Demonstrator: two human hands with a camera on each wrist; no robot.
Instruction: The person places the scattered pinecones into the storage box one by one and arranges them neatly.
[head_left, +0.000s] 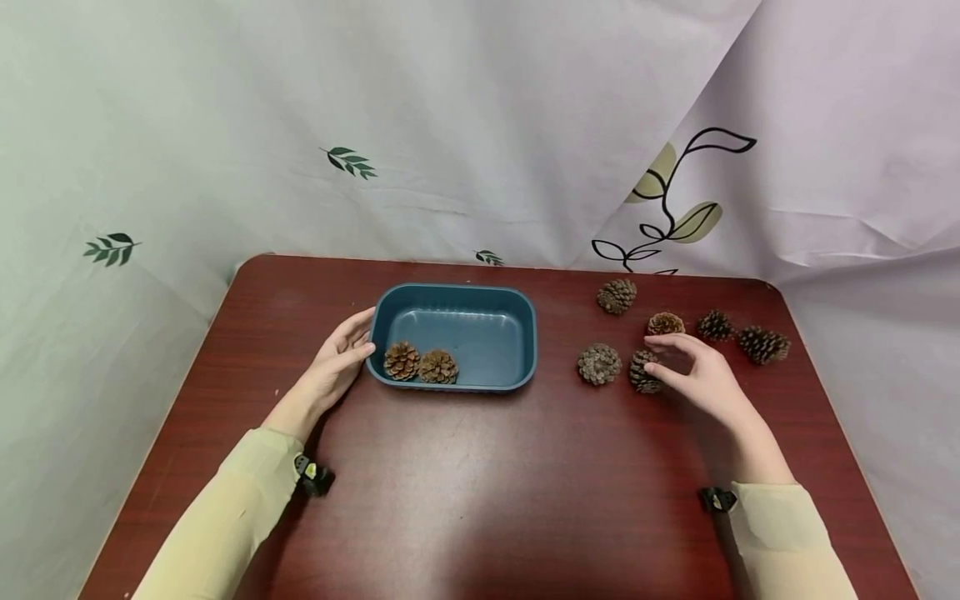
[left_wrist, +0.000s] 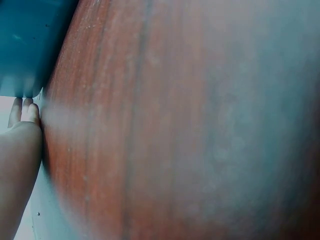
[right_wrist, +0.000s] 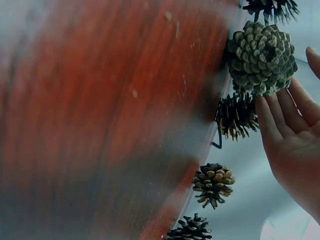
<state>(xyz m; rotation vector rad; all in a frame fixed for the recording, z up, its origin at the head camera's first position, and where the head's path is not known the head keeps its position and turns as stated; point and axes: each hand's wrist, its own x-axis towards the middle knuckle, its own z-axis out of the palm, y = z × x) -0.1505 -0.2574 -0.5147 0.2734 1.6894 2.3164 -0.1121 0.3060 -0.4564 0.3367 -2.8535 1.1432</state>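
A teal plastic bin (head_left: 480, 388) stands near the back of the table, with two brown pine cones (head_left: 401, 361) in its front left corner. My left hand (head_left: 337, 358) is at the bin's left end, its straight fingers against the outer wall and thumb at the rim. In the left wrist view, the fingertips (left_wrist: 31, 112) meet the bin's wall (left_wrist: 35, 45). On the right, my right hand (head_left: 697, 375) reaches round a grey-brown pine cone (head_left: 642, 372), fingers extended. In the right wrist view, the fingers lie beside this pine cone (right_wrist: 262, 57) and the thumb stands apart from it.
Left of the right hand lies another pine cone (head_left: 598, 364), and one more (head_left: 617, 297) sits farther back. Beyond the hand are a lighter brown cone (head_left: 665, 323) and two dark cones (head_left: 715, 325). A white patterned cloth (head_left: 450, 167) hangs behind the reddish-brown table (head_left: 465, 467).
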